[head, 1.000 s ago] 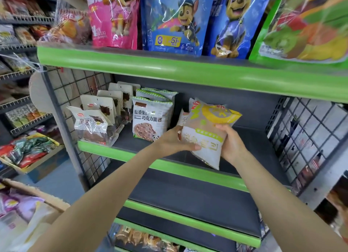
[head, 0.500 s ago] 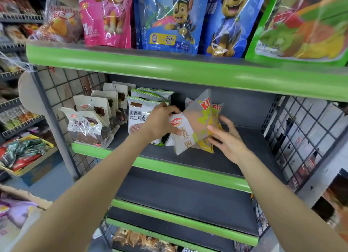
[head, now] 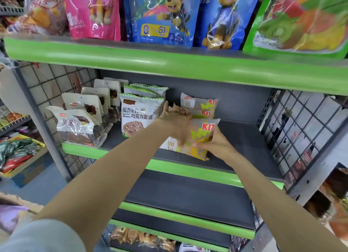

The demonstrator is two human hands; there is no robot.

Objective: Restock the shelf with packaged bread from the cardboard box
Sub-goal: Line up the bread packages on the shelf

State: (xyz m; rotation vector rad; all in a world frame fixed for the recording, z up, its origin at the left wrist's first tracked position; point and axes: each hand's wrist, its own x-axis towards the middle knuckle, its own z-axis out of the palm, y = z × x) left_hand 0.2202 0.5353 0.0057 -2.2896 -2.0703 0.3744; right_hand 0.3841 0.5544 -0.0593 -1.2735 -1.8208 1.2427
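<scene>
Bread fills the left part of the middle shelf (head: pixel 244 133): dark-bread packets (head: pixel 79 127) lean in a row by the wire side panel (head: pixel 49 82), and chocolate-bread bags (head: pixel 137 116) stand just right of them. Next comes the left hand (head: pixel 174 120), fingers spread flat against the upper left of the yellow-and-white bread pack (head: pixel 199 138), likely steadying it so it stands upright. The right hand (head: pixel 212 144) pinches the same pack at its lower right edge, apparently seating it on the shelf in front of two matching packs (head: pixel 199 105) that stand behind it. Right of this, the grey shelf is bare up to the grid panel (head: pixel 308 123), so room remains for more. Green price rails edge every shelf, cartoon snack bags (head: pixel 162 16) stand on the one above, and a corner of the cardboard box (head: pixel 20 204) shows at lower left.
</scene>
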